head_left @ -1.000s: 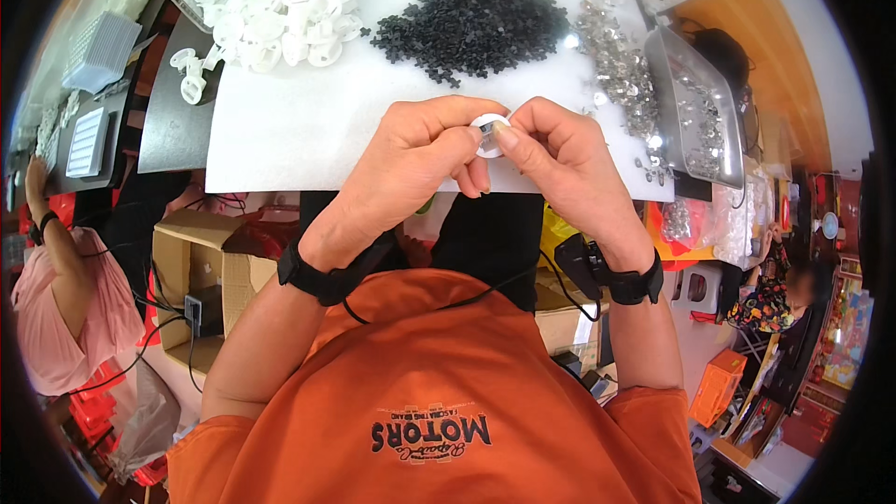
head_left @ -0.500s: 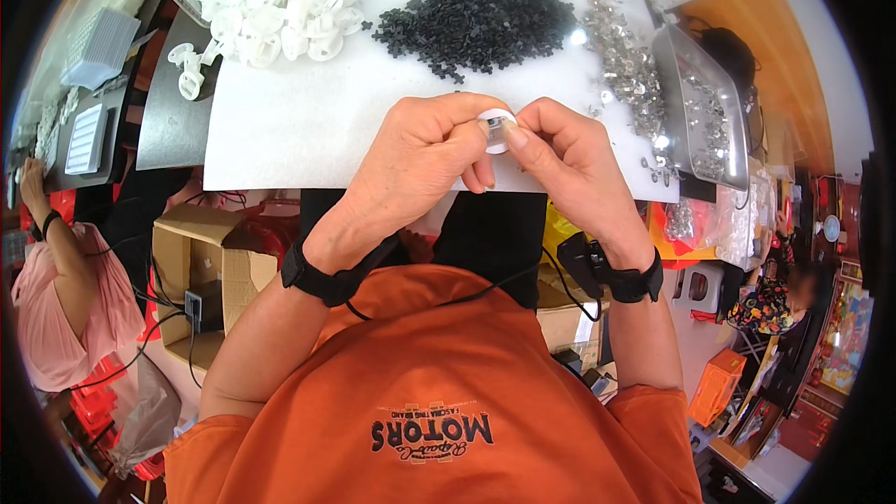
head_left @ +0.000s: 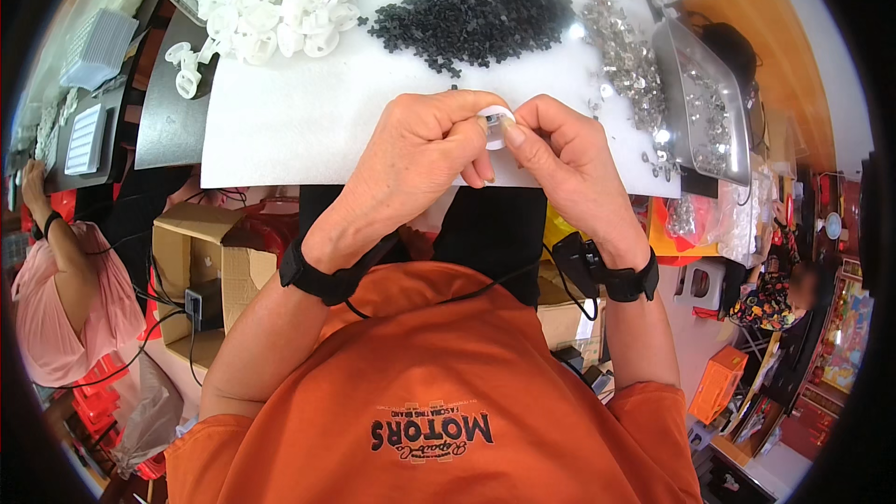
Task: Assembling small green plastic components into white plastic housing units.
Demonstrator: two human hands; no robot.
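Between the fingertips of both hands is a small round white plastic part [head_left: 496, 133] with a dark spot and a shiny bit at its middle. My left hand [head_left: 425, 145] pinches its left side between thumb and forefinger, the other fingers curled below. On the opposite side, my right hand [head_left: 565, 149] grips the rim with thumb and forefinger. The part is held just above the white work surface [head_left: 280, 121], near its front edge. Fingertips cover much of it, so its inner detail is hard to make out.
White plastic parts [head_left: 271, 0] are heaped at the far left, small black pieces [head_left: 476, 14] at the far middle. Shiny metal pieces [head_left: 635, 65] lie on the right, beside a clear tray [head_left: 695, 103] holding more. A cardboard box [head_left: 210, 261] stands below left. Another person's arm [head_left: 65, 261] shows at left.
Both hands keep their pinch on the white part, with barely any visible shift. The whole view has moved very slightly.
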